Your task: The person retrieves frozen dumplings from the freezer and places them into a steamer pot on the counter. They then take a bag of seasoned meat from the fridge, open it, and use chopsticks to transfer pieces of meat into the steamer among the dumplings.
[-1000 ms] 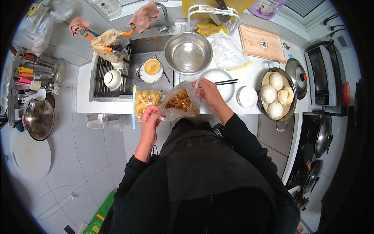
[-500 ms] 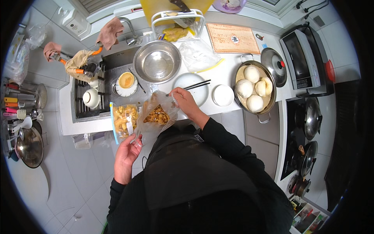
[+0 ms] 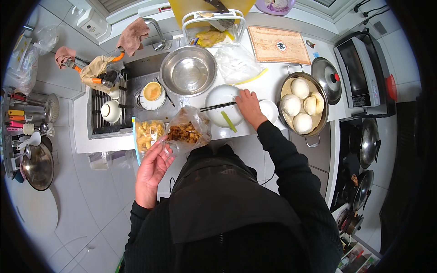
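My left hand (image 3: 156,169) pinches the edge of a clear plastic bag (image 3: 203,129) in front of the counter. Brown, chunky food (image 3: 183,132) sits inside the bag. Over the right side of a pale plate (image 3: 219,122), my right hand (image 3: 250,109) has its fingers closed on the end of dark chopsticks (image 3: 218,106), whose tips point left toward the bag. A narrow green strip (image 3: 229,121), of a kind I cannot make out, lies at the plate's front. A zip bag of yellowish chunks (image 3: 149,133) stands beside the held bag.
A small white bowl (image 3: 269,111) sits right of the plate, then a pot (image 3: 324,117) of pale round buns and its lid (image 3: 326,81). Behind are a metal basin (image 3: 189,71), a plastic bag (image 3: 236,63) and a board (image 3: 278,44). The sink (image 3: 136,68) is left.
My right hand has let go of the bag and moved right to the chopsticks, which have shifted left. The green strip now shows on the plate. My left hand has taken hold of the bag's edge.
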